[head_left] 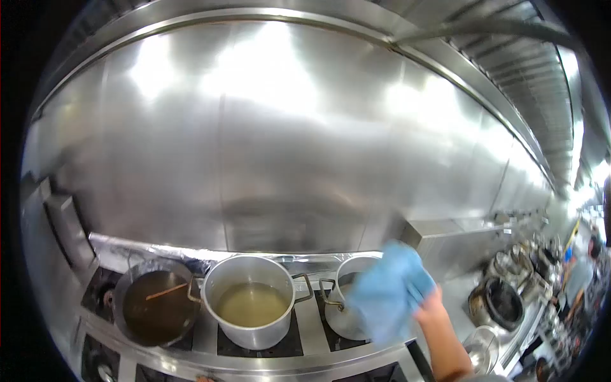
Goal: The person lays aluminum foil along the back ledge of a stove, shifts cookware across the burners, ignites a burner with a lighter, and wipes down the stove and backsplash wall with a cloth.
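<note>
My right hand [428,299] reaches in from the lower right, closed on a blue cloth [388,296] that is blurred by motion. The cloth hangs in front of the right-hand metal pot [347,318] and hides part of it. In the middle of the stove stands a large two-handled pot [251,334] with yellowish liquid [251,304] in it. To its left, a wide dark pan [121,302] holds brown liquid, and a wooden stick [167,292] leans in it. My left hand does not show clearly anywhere.
Behind the stove rises a steel wall [286,159], with crumpled foil [153,247] along its base. Front burners [98,363] line the lower edge. At the right are a dark-mouthed pot [503,302], a glass-like bowl [482,349] and more cookware. A person [579,277] stands far right.
</note>
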Available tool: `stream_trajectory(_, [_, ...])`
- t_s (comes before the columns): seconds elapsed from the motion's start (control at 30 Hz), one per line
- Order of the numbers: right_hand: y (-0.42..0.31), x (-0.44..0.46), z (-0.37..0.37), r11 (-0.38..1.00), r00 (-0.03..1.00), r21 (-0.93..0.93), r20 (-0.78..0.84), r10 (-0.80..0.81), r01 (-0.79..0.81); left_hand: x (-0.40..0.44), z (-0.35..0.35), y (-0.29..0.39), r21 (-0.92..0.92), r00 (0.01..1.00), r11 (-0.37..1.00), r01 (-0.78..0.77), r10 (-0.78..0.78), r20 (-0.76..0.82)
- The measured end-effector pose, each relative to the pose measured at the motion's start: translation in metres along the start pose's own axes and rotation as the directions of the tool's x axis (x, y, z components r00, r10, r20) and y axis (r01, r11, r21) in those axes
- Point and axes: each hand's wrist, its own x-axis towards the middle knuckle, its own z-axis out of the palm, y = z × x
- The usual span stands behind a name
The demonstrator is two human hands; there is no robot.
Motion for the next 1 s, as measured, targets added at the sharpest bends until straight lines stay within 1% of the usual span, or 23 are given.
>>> stream_trajectory(0.03, [-0.003, -0.035, -0.019, 0.997, 0.996, -0.052, -0.076, 0.049, -0.053, -0.003, -0.003, 0.008, -0.006, 0.999, 0.999, 0.041, -0.040, 0.017])
stream_trajectory(0.1, [-0.007, -0.098, -0.051, 0.980, 0.972, -0.123, -0.195, 0.131, -0.157, -0.008, -0.021, 0.021, -0.232, 0.970, 0.972, 0.047, -0.099, -0.220])
stream_trajectory(0.17, [-0.004, -0.140, -0.061, 0.971, 0.959, -0.129, -0.228, 0.170, -0.203, -0.011, -0.048, 0.021, -0.332, 0.995, 0.942, 0.037, -0.067, -0.080])
stream_trajectory(0.2, [-0.002, -0.158, -0.066, 0.967, 0.954, -0.129, -0.238, 0.183, -0.218, -0.013, -0.052, 0.020, -0.344, 0.993, 0.937, 0.059, -0.090, -0.072])
stream_trajectory(0.23, [0.000, -0.173, -0.071, 0.964, 0.949, -0.125, -0.246, 0.197, -0.233, -0.017, -0.053, 0.018, -0.414, 0.982, 0.907, -0.072, -0.009, -0.190])
stream_trajectory(0.27, [0.003, -0.185, -0.075, 0.963, 0.946, -0.119, -0.248, 0.207, -0.242, -0.026, -0.055, 0.015, -0.461, 0.948, 0.863, -0.208, 0.063, -0.311])
stream_trajectory(0.3, [0.006, -0.195, -0.080, 0.960, 0.945, -0.118, -0.245, 0.218, -0.253, -0.036, -0.060, 0.009, -0.466, 0.951, 0.863, -0.197, 0.052, -0.305])
stream_trajectory(0.37, [0.008, -0.217, -0.089, 0.958, 0.940, -0.100, -0.243, 0.239, -0.269, -0.055, -0.072, 0.003, -0.407, 0.951, 0.867, -0.286, 0.206, -0.229])
stream_trajectory(0.43, [0.011, -0.230, -0.098, 0.955, 0.939, -0.085, -0.222, 0.261, -0.285, -0.070, -0.063, -0.013, -0.356, 0.959, 0.896, -0.264, 0.206, -0.194])
stream_trajectory(0.5, [0.013, -0.250, -0.108, 0.952, 0.938, -0.061, -0.203, 0.282, -0.300, -0.080, -0.045, -0.028, -0.221, 1.000, 0.975, -0.017, 0.016, -0.007])
stream_trajectory(0.53, [0.013, -0.257, -0.113, 0.950, 0.936, -0.050, -0.189, 0.295, -0.310, -0.085, -0.043, -0.036, -0.204, 1.000, 0.979, -0.017, 0.018, -0.001])
stream_trajectory(0.6, [0.015, -0.275, -0.123, 0.947, 0.938, -0.040, -0.156, 0.309, -0.318, -0.097, -0.044, -0.052, -0.144, 0.996, 0.988, 0.054, -0.042, 0.084])
stream_trajectory(0.63, [0.017, -0.284, -0.129, 0.945, 0.937, -0.029, -0.139, 0.320, -0.327, -0.105, -0.055, -0.058, -0.126, 0.995, 0.990, 0.062, -0.051, 0.089])
stream_trajectory(0.7, [0.021, -0.302, -0.141, 0.938, 0.935, -0.008, -0.090, 0.343, -0.346, -0.120, -0.078, -0.071, -0.185, 0.950, 0.958, 0.219, -0.167, 0.264])
stream_trajectory(0.73, [0.024, -0.310, -0.147, 0.938, 0.936, 0.009, -0.061, 0.346, -0.346, -0.137, -0.085, -0.080, -0.269, 0.981, 0.946, 0.182, -0.157, 0.113])
stream_trajectory(0.77, [0.028, -0.321, -0.156, 0.934, 0.933, 0.022, -0.038, 0.358, -0.357, -0.157, -0.094, -0.091, -0.250, 0.980, 0.950, 0.188, -0.164, 0.111])
stream_trajectory(0.83, [0.035, -0.342, -0.172, 0.924, 0.926, 0.052, 0.005, 0.379, -0.378, -0.219, -0.151, -0.096, -0.481, 0.946, 0.823, 0.303, -0.321, 0.047])
stream_trajectory(0.87, [0.042, -0.355, -0.182, 0.917, 0.920, 0.069, 0.029, 0.392, -0.393, -0.253, -0.163, -0.105, -0.481, 0.924, 0.801, 0.357, -0.379, 0.055])
stream_trajectory(0.9, [0.048, -0.364, -0.190, 0.910, 0.914, 0.084, 0.051, 0.404, -0.407, -0.289, -0.161, -0.124, -0.472, 0.919, 0.799, 0.372, -0.390, 0.065])
stream_trajectory(0.93, [0.055, -0.375, -0.197, 0.901, 0.905, 0.093, 0.069, 0.420, -0.425, -0.327, -0.145, -0.148, -0.435, 0.888, 0.788, 0.435, -0.454, 0.066])
stream_trajectory(0.97, [0.065, -0.385, -0.203, 0.889, 0.896, 0.110, 0.083, 0.437, -0.444, -0.368, -0.136, -0.179, -0.347, 0.884, 0.815, 0.464, -0.405, 0.231])
stream_trajectory(1.0, [0.076, -0.395, -0.209, 0.877, 0.885, 0.121, 0.087, 0.458, -0.466, -0.380, -0.146, -0.216, -0.333, 0.887, 0.823, 0.460, -0.409, 0.215])
